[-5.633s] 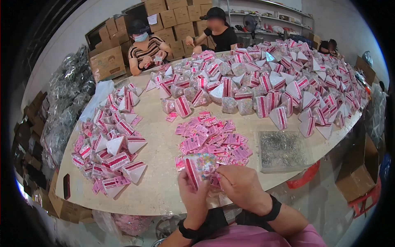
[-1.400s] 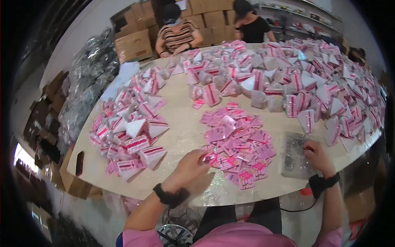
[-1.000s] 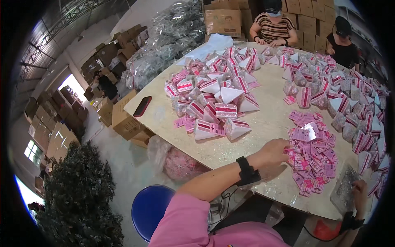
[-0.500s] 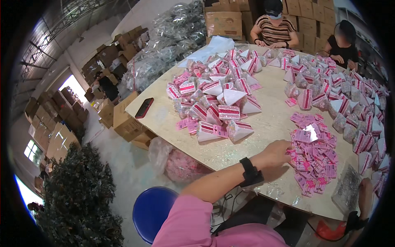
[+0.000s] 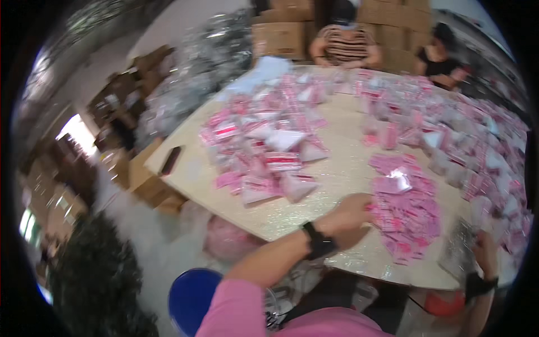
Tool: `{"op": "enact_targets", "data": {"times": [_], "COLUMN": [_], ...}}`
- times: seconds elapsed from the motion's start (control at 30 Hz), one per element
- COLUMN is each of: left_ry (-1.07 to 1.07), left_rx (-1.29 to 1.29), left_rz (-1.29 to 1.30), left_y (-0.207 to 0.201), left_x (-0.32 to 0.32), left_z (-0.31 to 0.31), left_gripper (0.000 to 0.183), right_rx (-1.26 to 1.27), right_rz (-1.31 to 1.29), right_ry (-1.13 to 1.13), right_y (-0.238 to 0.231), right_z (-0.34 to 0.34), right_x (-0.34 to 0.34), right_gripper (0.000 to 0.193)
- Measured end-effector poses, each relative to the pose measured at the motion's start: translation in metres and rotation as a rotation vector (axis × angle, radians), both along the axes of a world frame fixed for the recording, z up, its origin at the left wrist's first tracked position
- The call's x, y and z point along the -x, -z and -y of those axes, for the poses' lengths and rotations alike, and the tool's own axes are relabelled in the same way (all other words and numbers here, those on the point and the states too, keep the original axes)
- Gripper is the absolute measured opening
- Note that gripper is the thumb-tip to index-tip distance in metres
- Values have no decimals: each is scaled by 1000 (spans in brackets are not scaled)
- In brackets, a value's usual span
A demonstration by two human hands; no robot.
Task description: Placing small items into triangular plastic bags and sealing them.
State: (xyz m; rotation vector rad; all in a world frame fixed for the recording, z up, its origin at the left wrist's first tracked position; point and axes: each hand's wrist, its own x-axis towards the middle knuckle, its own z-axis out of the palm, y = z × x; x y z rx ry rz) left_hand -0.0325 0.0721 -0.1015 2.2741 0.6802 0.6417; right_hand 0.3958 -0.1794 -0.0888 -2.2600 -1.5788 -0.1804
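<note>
As the head swings and the whole scene smears, a dark phone (image 5: pixel 172 160) lies by the left corner of the table (image 5: pixel 343 163), with a blue stool (image 5: pixel 193 300) just off the near edge. Next along comes the left heap (image 5: pixel 283 161) of pink-and-white wedge packets, towards the table's left edge, lying much as it did half a second ago.

Here's the left hand (image 5: pixel 351 216), over the near side of the table, its fingers right at the left rim of the pink card pile (image 5: pixel 407 210). The fingertips blur into the pink; whether they pinch a card, I can't tell. Beyond, on the far edge, sits a co-worker in stripes (image 5: pixel 345 48).

And the big change: the wedge packet both hands were working on a few seconds back is in neither now. The work has split between cards and tray, a pause between packets by the look of it.

On we go to the grey tray (image 5: pixel 457 250), by the near edge towards the right, and the right hand (image 5: pixel 485 253) at its right side, fingers bent; any grasp is too blurred to call. Past it, the large heap (image 5: pixel 494 151) crowds the table's right edge.
</note>
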Motion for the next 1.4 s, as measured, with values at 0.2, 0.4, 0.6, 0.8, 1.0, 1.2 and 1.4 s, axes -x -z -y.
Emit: {"op": "enact_targets", "data": {"times": [0.2, 0.4, 0.6, 0.8, 1.0, 1.2, 1.4], "left_ry": [-201, -221, -242, -399, -544, -511, -445], "left_rx": [107, -23, -239, -214, -237, -229, -368], "left_rz": [-80, -79, -182, -189, -82, -303, -284], "left_y": [-28, -47, -37, -21, 3, -6, 4], "left_x": [12, -8, -48, -63, -90, -100, -75], "left_z": [0, -32, -106, -170, -194, -195, -206], "left_gripper": [37, 29, 28, 29, 41, 54, 52], "right_rx": [91, -75, -108, -51, -76, -111, -209], "right_rz": [-103, -543, -258, -278, -295, -413, -345], "right_ry": [-37, -12, -163, -60, -163, -129, -166], "right_y": [-74, -77, -53, -63, -67, -64, -58], "right_z": [-18, -6, -7, 2, 7, 7, -7], "right_x": [69, 81, 75, 80, 76, 79, 79], "right_gripper": [11, 7, 24, 36, 13, 9, 11]}}
